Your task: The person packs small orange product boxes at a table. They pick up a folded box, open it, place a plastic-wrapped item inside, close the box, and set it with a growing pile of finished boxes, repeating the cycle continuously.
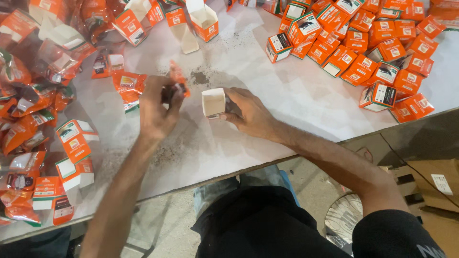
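On white tabletop (267, 91): left hand (155, 112) pinching crinkly orange sachet (178, 82); right hand (251, 114) gripping open cardboard box (213, 102).

Pouches (28, 100) crowd left, boxes (373, 52) right; centre open.

Glossy, crinkled orange plastic sachets (28, 95) catch the light beside matt orange-and-white printed cardboard cartons (363, 48) on a smooth, pale laminate tabletop (287, 95) dusted with dark powdery grit. The left hand (155, 110) grips a shiny orange plastic sachet (178, 79); the right hand (251, 114) steadies an open small carton of dull white paperboard (213, 102). Below the table edge lies rough brown corrugated cardboard (435, 181).
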### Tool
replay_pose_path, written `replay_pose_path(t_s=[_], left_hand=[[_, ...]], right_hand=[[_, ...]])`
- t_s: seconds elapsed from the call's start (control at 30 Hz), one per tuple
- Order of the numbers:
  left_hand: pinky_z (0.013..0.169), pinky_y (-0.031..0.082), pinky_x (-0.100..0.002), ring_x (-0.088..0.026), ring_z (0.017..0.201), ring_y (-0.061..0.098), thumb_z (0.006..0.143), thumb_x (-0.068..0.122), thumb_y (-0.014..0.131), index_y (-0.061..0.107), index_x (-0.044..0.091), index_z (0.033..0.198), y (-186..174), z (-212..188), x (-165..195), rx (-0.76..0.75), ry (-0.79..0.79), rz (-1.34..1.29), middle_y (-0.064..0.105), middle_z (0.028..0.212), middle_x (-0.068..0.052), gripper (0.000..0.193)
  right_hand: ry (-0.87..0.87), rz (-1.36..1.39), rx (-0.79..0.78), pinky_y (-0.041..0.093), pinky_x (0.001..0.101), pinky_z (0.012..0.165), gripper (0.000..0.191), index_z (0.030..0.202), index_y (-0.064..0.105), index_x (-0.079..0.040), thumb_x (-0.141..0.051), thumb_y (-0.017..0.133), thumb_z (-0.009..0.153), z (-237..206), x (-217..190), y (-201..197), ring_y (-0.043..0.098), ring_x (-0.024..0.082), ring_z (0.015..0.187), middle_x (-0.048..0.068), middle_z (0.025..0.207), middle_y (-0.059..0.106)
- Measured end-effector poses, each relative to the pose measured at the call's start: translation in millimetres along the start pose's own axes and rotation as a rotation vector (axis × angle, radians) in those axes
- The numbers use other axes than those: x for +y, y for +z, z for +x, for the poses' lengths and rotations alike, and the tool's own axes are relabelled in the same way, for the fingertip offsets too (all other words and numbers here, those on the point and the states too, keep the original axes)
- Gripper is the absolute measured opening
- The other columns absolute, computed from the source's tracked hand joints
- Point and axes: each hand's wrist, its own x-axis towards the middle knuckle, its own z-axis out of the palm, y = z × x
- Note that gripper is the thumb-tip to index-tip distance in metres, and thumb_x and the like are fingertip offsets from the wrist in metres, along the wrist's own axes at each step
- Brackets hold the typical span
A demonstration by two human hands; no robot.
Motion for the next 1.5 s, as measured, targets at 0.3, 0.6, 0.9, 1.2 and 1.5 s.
replay_pose_path(t_s=[0.3, 0.6, 0.9, 1.2, 1.5], left_hand=[[0.118, 0.042, -0.066, -0.049, 0.139, 0.052, 0.091, 0.013, 0.089, 0.055, 0.001, 0.128, 43.4, -29.8, 15.5, 0.061, 0.852, 0.358, 0.058, 0.129, -0.019, 0.052], [0.12, 0.016, -0.079, -0.05, 0.152, 0.019, 0.086, 0.036, 0.089, 0.071, 0.009, 0.129, 44.7, -36.0, 13.7, 0.05, 0.736, 0.589, 0.045, 0.14, -0.02, 0.054], [0.101, 0.056, -0.047, -0.036, 0.127, 0.056, 0.083, 0.006, 0.075, 0.059, 0.0, 0.106, 70.9, -29.8, 24.8, 0.193, 0.159, 0.086, 0.04, 0.143, -0.027, 0.029], [0.067, 0.061, -0.03, -0.014, 0.08, 0.071, 0.084, 0.0, 0.064, 0.058, -0.005, 0.105, 70.0, -15.0, 8.7, -0.012, -0.331, -0.391, 0.069, 0.09, -0.007, 0.022], [0.066, 0.057, -0.034, -0.02, 0.073, 0.064, 0.105, 0.012, 0.062, 0.066, -0.002, 0.105, 27.4, -18.1, -12.6, -0.246, -0.475, -0.785, 0.063, 0.086, -0.012, 0.015]], right_hand=[[-0.143, -0.086, 0.026, 0.047, 0.0497, 0.104, 0.065, 0.14, 0.054, -0.004, -0.004, 0.076, 0.079, -1.2, 0.2, 1.1, 0.059, 0.042, 0.121, 0.019, 0.125, 0.067], [-0.151, -0.026, 0.013, 0.047, 0.0489, 0.105, 0.066, 0.143, 0.05, -0.002, 0.002, 0.071, 0.081, -2.9, 9.0, 6.4, 0.061, 0.04, 0.119, 0.017, 0.123, 0.067], [-0.115, -0.05, -0.004, 0.048, 0.0489, 0.104, 0.061, 0.135, 0.055, -0.002, -0.008, 0.083, 0.081, 0.1, 1.7, 3.6, 0.058, 0.04, 0.122, 0.017, 0.125, 0.066], [-0.087, 0.044, 0.047, 0.05, 0.0444, 0.106, 0.06, 0.139, 0.054, -0.005, -0.006, 0.08, 0.085, -6.3, -5.8, 6.1, 0.058, 0.037, 0.128, 0.015, 0.136, 0.063], [-0.33, -0.257, 0.012, 0.049, 0.047, 0.107, 0.056, 0.137, 0.059, -0.005, -0.012, 0.079, 0.085, -3.3, -1.6, 4.9, 0.054, 0.037, 0.133, 0.017, 0.136, 0.061]])
